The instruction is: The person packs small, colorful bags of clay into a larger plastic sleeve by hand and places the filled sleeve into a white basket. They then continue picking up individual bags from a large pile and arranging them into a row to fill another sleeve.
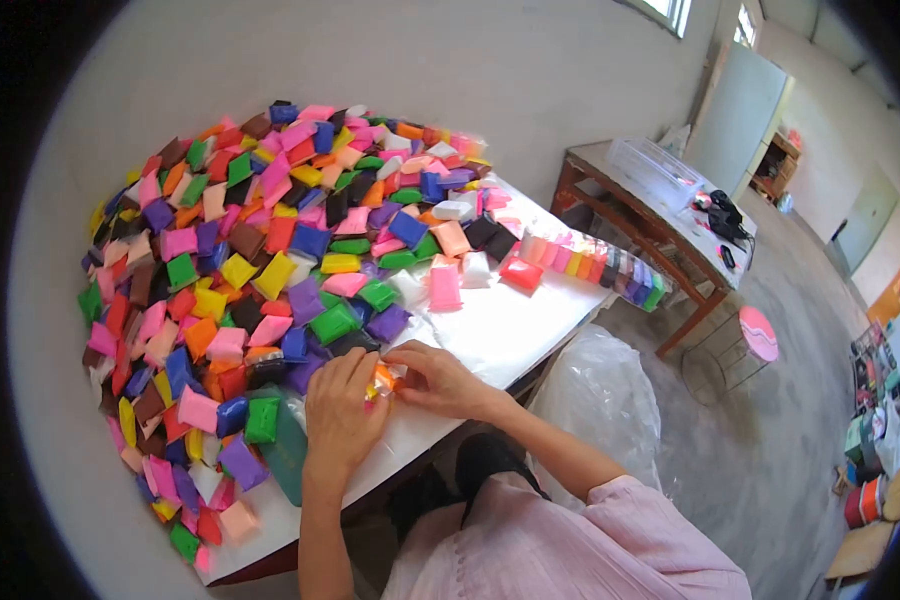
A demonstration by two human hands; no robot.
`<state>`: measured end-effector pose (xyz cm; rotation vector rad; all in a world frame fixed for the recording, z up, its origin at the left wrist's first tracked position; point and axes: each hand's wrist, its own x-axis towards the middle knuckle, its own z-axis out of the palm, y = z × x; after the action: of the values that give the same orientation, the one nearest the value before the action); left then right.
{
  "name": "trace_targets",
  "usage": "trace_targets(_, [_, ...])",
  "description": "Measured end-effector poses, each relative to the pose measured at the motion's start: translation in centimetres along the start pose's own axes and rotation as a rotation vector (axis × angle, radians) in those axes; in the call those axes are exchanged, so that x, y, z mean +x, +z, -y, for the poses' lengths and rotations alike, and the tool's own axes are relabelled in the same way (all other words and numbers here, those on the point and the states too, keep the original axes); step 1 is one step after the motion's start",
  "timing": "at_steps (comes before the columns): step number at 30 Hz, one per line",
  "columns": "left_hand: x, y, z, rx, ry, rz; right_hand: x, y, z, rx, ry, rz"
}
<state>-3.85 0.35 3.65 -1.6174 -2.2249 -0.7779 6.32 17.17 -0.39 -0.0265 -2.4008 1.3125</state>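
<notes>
Near the table's front edge, my left hand [345,415] lies with bent fingers over a clear plastic bag of small colored packets [383,380], in which orange, yellow and pink show. From the other side my right hand [438,380] pinches the same bag, its fingertips close to the left hand. Much of the bag is hidden beneath my hands. A large heap of soft colored packets [275,270] spreads over the table beyond and to the left. A dark green flat object [288,455] lies beside my left wrist.
A long clear pack of packets in a row of colors [595,265] lies at the table's right end. A large clear plastic sack [605,400] stands below the edge. Farther right are a wooden desk [610,180] with a clear bin [655,170] and a pink-topped stool [758,335].
</notes>
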Motion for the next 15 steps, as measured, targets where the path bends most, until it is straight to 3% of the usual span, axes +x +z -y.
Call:
trace_targets(4, [0.4, -1.0, -1.9, 0.256, 0.136, -0.11, -0.2, 0.4, -0.4, -0.092, -0.075, -0.011])
trace_targets(9, [-1.2, 2.3, -4.1, 0.163, 0.34, -0.31, -0.3, 0.7, -1.8, -0.104, -0.267, -0.099])
trace_targets(15, [-1.7, 4.0, -3.3, -0.005, 0.328, -0.317, -0.6, 0.2, -1.4, -0.075, -0.172, -0.073])
